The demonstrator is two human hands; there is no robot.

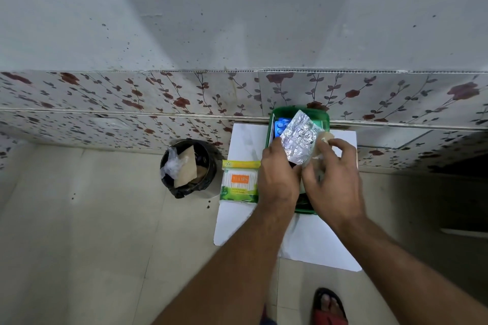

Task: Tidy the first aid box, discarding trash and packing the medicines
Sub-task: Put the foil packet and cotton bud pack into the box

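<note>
A green first aid box (320,116) stands on a white table (245,140) against the wall, with a blue blister pack (281,124) lying inside it. Over the box, my left hand (278,177) holds a silver foil tablet strip (298,138) by its lower edge. My right hand (332,179) is beside it, its fingers pinched on a small beige scrap (326,137) at the strip's right side. A pack of cotton buds (239,182) in green and yellow wrapping lies on the table left of the box.
A black bin (190,167) lined with a bag stands on the floor left of the table, holding crumpled plastic and brown paper. A floral-tiled wall runs behind. My sandalled foot (330,307) is on the tiled floor below the table.
</note>
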